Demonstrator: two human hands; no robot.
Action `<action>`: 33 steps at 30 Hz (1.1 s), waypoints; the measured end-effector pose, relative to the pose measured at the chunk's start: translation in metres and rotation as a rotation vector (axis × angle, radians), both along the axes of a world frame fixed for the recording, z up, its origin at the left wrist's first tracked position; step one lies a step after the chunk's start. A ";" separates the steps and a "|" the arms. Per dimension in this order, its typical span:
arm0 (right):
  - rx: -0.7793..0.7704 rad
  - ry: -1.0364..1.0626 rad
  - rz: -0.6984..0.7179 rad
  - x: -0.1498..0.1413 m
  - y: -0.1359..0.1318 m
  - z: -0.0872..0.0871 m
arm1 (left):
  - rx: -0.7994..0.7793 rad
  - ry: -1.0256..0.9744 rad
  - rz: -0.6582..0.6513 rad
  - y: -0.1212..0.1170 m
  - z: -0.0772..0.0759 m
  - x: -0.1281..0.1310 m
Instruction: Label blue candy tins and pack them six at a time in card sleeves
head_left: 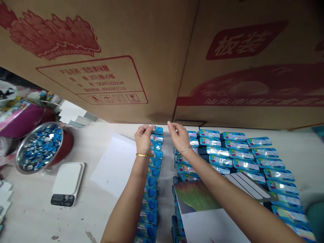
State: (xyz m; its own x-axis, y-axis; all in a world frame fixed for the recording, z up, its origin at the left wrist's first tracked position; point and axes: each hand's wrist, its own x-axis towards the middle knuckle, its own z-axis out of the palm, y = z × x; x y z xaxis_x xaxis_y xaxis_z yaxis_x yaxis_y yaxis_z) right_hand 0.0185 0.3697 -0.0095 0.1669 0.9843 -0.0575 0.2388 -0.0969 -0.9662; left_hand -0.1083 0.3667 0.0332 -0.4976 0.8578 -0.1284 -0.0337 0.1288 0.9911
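My left hand [143, 139] is at the far end of a single column of small blue boxes [151, 182]. Its thumb and fingers are pinched together beside the farthest box; what they hold, if anything, is too small to make out. Across a narrow gap, my right hand [179, 136] hovers by the far left corner of a wider block of blue boxes [220, 160] with shiny labels. Its fingers are curled in, and I cannot make out anything between them. A printed sheet [199, 199] lies over part of that block, under my right forearm.
Large cardboard cartons [152, 60] with red print wall off the back. To the left stand a white scale [69, 180], a red pot [66, 143] full of blue-and-silver pieces and a purple container [24, 118]. A white sheet [115, 165] lies beside the left column.
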 end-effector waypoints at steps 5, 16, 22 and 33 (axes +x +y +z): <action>0.001 0.020 0.133 -0.003 -0.001 -0.009 | -0.052 -0.162 -0.060 -0.001 0.007 0.006; -0.020 -0.649 0.192 -0.013 0.004 -0.007 | -0.262 0.893 -0.001 0.013 -0.031 -0.009; -0.005 -0.788 0.255 -0.018 0.008 -0.013 | -0.338 1.042 -0.032 0.013 -0.038 -0.006; 0.120 -0.894 0.387 -0.024 -0.004 -0.019 | -0.630 0.693 -0.072 0.032 -0.041 -0.028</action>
